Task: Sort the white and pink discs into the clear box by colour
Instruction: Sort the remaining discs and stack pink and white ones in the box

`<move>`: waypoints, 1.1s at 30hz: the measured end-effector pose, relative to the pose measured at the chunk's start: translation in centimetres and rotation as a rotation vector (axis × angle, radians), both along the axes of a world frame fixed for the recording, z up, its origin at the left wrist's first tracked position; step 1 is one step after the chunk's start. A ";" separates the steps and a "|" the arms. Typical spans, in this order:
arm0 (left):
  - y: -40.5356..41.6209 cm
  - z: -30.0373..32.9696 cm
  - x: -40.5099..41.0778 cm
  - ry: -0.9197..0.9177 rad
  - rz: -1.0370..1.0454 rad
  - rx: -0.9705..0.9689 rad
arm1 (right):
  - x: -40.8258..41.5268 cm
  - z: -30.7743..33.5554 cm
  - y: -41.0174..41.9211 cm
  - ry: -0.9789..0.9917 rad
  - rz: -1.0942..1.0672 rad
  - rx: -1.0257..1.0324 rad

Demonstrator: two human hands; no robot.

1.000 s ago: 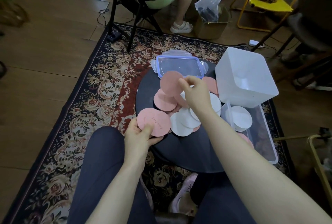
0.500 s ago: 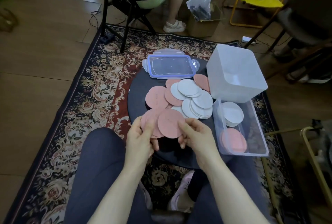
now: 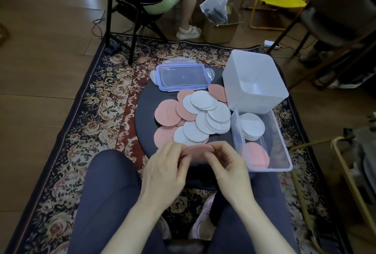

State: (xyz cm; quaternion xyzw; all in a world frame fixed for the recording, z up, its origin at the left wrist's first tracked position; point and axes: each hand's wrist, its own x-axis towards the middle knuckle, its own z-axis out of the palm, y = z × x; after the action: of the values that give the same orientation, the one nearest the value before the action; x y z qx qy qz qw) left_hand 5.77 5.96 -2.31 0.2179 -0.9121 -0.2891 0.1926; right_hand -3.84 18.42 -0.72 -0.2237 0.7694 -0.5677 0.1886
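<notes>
Both the left hand (image 3: 166, 169) and right hand (image 3: 227, 164) pinch one pink stack (image 3: 198, 149) beside the clear box (image 3: 284, 147).

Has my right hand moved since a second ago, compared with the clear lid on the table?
Yes. The right hand was up by the clear lid; it has come back to the table's near edge, pinching pink discs with the left hand.

discs (image 3: 203, 111): matt, felt-like, in my view
clear box (image 3: 284, 152): glossy see-through plastic
white tub (image 3: 240, 86): frosted plastic
rug (image 3: 97, 115): woven cloth
floor (image 3: 40, 70): polished wood
</notes>
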 end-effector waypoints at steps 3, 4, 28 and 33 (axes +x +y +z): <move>0.0 -0.9 0.3 0.011 -0.070 0.119 | 0.3 -0.6 0.7 0.050 0.052 0.066; 0.1 -1.1 0.5 0.014 -0.087 0.144 | 0.5 -0.8 0.8 0.074 0.063 0.077; 2.5 -0.8 0.2 0.100 -0.113 0.191 | 2.3 -0.2 2.8 -0.009 -0.156 0.007; 4.4 1.1 -1.5 0.134 -0.183 0.300 | -0.2 2.6 5.5 0.022 -0.200 -0.069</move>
State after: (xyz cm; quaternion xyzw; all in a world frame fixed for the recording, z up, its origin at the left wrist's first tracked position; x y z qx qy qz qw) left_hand 4.32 10.39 -1.19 0.1407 -0.8598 -0.4521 0.1913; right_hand -4.07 23.96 1.89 -0.1586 0.7699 -0.6074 0.1145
